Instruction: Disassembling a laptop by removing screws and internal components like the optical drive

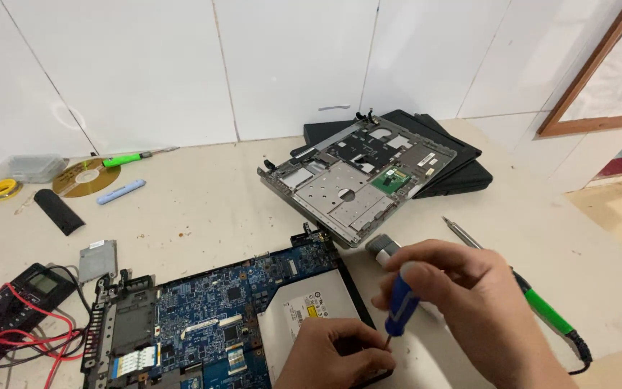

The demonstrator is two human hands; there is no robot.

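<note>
The right hand [469, 302] has its fingers [426, 270] closed around a screwdriver [397, 299] with a blue handle and a grey cap. The tool's long axis runs steeply, close to upright: the grey cap leans up and away toward the far left, and the thin shaft points down and toward the person, its tip meeting the near right corner of the opened laptop base [217, 324]. The left hand [336, 356] lies just beside that tip, fingers curled and pressed down on the silver optical drive [304, 310] at the base's right edge; it grips nothing that can be made out.

The laptop base lies flat on the desk [203, 209] at the near edge of view, its blue circuit board exposed. Just beyond the hands, a grey inner frame panel [347, 184] rests tilted, its far end propped on a black laptop cover [440, 166] near the tiled wall. To the right of the right hand a second screwdriver with a green grip [534, 302] lies on the desk, its shaft pointing away toward the far left.

At the left, well apart from the hands, sit a black multimeter with red leads [16, 310], a small silver metal bracket [98, 259], a black oblong piece [59, 211], a gold disc [86, 177], a pale blue pen [121, 191], a green-handled tool [129, 158], a yellow roll [3, 189] and a clear plastic box [34, 168].
</note>
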